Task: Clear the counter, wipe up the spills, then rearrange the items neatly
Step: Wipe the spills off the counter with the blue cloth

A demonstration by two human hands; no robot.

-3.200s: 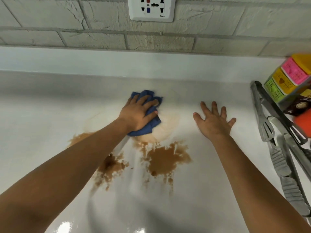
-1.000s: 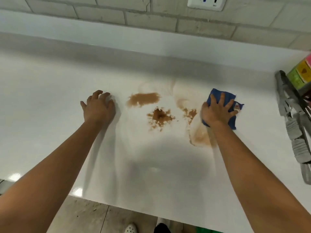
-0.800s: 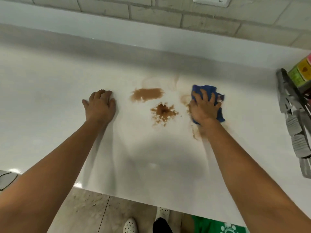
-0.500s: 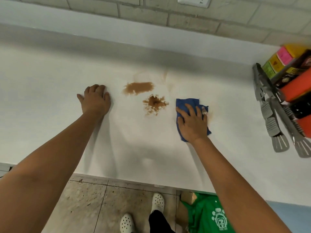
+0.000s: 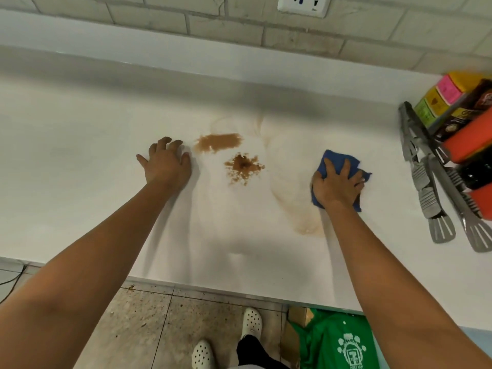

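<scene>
Left hand (image 5: 167,164) planted on the white table (image 5: 66,161), fingers somewhat bent and bracing, holding nothing; its fingertips sit just beside the streaked brown patch (image 5: 217,143). Risk: if this hand slides rightward it smears that patch and carries residue elsewhere. Next right, the thicker brown blot (image 5: 243,167), speckled at its edges, untouched and well apart from the cloth. It looks part-dried, though the surface glare makes that hard to judge; if so, a light pass would drag it into a film rather than lift it. Further right, a pale tan haze (image 5: 298,203) curves down toward a darker pooled edge (image 5: 306,230) near the forearm; a wrist or arm brushing it would spread it toward the table front and possibly onto the floor. Right hand (image 5: 336,186) presses the blue cloth (image 5: 332,161) flat, fingers spread over it, grip a broad palm-down hold on the cloth. The cloth is likely loaded already, so re-wiping with the same face may redeposit brown. At far right, metal tongs (image 5: 426,187) and stacked packets (image 5: 452,102) lie near; a wide outward stroke could knock them or push liquid beneath them.
</scene>
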